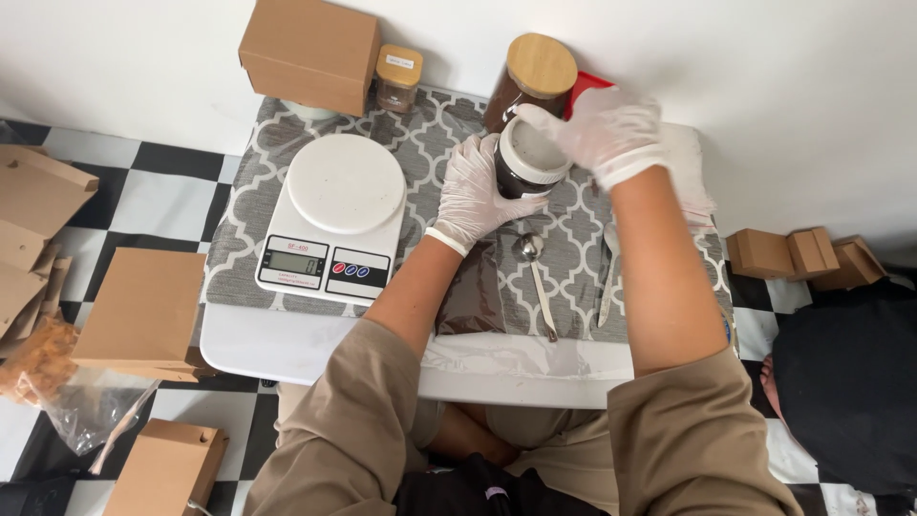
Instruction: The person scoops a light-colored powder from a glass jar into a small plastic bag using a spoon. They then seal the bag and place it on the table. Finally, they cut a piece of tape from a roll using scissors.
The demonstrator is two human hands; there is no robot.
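We hold a dark jar [523,167] with a white lid above the middle of the bench [315,354], over the grey patterned cloth [430,143]. Our left hand [478,196], in a white glove, is wrapped around the side of the jar, fingers curled about its dark wall. Our right hand [602,129], gloved the same, closes down over the jar's top from the far side, fingertips on the rim of the lid. Both hands are closed on the jar, and it does not rest on the cloth.

Just behind the jar stands a taller jar [535,76] of dark brown stuff with a round wooden lid, against the wall. Left of that is a small jar [397,78] with a square wooden lid, and further left a brown cardboard box [310,50].

On the left half of the cloth sits a white kitchen scale [334,220] with a round plate and a small display. Under our left forearm lies a clear bag [473,296] filled with something dark brown. Just right of the bag a metal spoon [535,277] lies with its bowl pointing away from us, and a second spoon [608,282] lies partly hidden beside our right forearm.

On the checkered floor [162,191] to the left lie flat brown paper bags [143,311].
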